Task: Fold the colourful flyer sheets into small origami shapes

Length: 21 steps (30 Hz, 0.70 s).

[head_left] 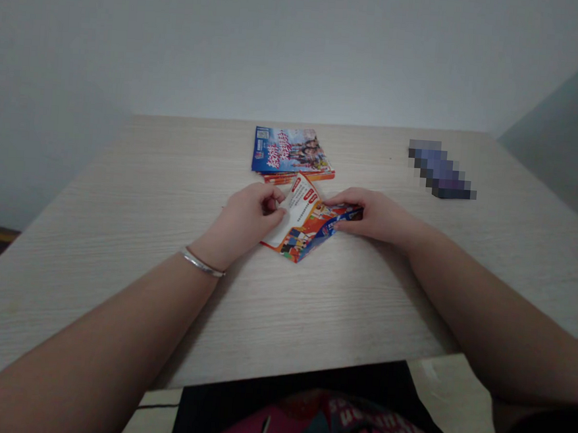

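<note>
A thin, colourful booklet [304, 225] with red, white and blue print lies at the middle of the wooden table [119, 244]. My left hand [246, 223], a silver bangle on its wrist, is closed on the booklet's left edge with the fingers curled over it. My right hand [375, 216] pinches the booklet's right edge, fingers pressed together. Just behind the booklet sits a small stack of similar books [289, 152] with a blue cover on top.
A dark, blurred-out flat object [440, 171] lies at the back right of the table. White walls stand behind the table and to the right. The table's near edge runs above my lap, where dark and pink clothing shows.
</note>
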Tool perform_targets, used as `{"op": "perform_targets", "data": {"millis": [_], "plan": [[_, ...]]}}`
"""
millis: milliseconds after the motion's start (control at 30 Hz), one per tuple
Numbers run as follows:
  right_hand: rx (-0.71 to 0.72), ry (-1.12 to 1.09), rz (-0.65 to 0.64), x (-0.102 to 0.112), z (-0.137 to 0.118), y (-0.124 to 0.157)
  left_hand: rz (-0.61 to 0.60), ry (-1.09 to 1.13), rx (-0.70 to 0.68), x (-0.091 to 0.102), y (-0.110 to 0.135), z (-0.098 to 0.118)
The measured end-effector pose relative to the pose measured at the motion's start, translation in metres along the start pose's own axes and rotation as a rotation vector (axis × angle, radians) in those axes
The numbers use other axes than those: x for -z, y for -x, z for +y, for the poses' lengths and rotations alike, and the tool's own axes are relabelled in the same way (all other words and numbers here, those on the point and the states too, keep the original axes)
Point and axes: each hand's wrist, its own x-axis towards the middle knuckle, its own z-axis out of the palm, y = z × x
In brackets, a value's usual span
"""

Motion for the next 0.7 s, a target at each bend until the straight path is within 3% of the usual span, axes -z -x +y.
{"op": "perform_targets", "data": {"millis": [200, 367, 467, 533, 600, 700], "plan": [[0.020, 0.053, 0.024, -0.002, 0.000, -0.001, 0.018, -0.083, -0.008, -0.001, 0.000, 0.000], [0.038, 0.049, 0.049, -0.004, 0.001, -0.002, 0.168, -0.194, -0.178, 0.013, 0.006, 0.015], [0.056, 0.045, 0.071, -0.006, 0.001, -0.004, -0.021, -0.173, -0.335, 0.019, 0.009, 0.025], [0.068, 0.054, 0.127, -0.007, 0.000, -0.004, -0.136, -0.269, -0.369, 0.017, 0.010, 0.027], [0.063, 0.046, 0.170, -0.008, 0.000, -0.004, -0.182, -0.368, -0.379, 0.012, 0.010, 0.025], [0.129, 0.007, 0.127, -0.007, 0.001, -0.003, -0.234, -0.287, -0.400, 0.007, 0.008, 0.016]]}}
